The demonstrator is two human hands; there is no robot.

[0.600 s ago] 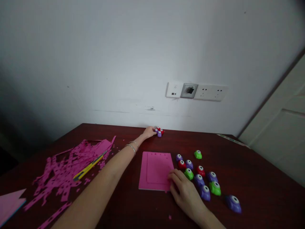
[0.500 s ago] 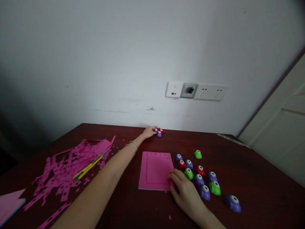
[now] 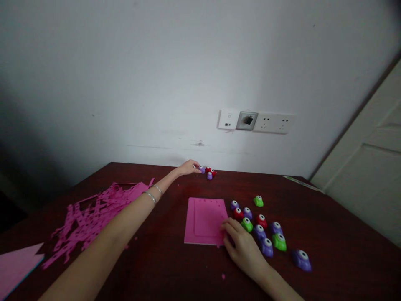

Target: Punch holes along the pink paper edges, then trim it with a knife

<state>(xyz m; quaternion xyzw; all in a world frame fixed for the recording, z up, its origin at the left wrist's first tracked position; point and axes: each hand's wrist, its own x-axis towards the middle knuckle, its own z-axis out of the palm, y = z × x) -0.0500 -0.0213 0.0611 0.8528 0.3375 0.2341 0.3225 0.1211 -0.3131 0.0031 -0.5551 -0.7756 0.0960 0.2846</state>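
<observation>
My left hand [image 3: 187,168] reaches to the far edge of the dark red table [image 3: 328,225] and pinches a small purple punch [image 3: 202,169], lifted slightly beside a red punch [image 3: 213,172] and another purple one [image 3: 209,176]. My right hand [image 3: 242,246] rests flat on the table, its fingertips on the right edge of a pink foam sheet [image 3: 205,220]. Just right of that hand lies a cluster of purple, red and green punches [image 3: 266,232].
A heap of pink paper scraps [image 3: 94,213] covers the table's left side. A pink sheet corner [image 3: 17,263] shows at the lower left. Wall sockets [image 3: 255,121] sit above the table's back edge. A door [image 3: 369,167] stands at the right.
My left hand has drawn back to the left from the far group of punches, lifting one purple punch away from it. The camera shifted a little. My right hand stays on the sheet.
</observation>
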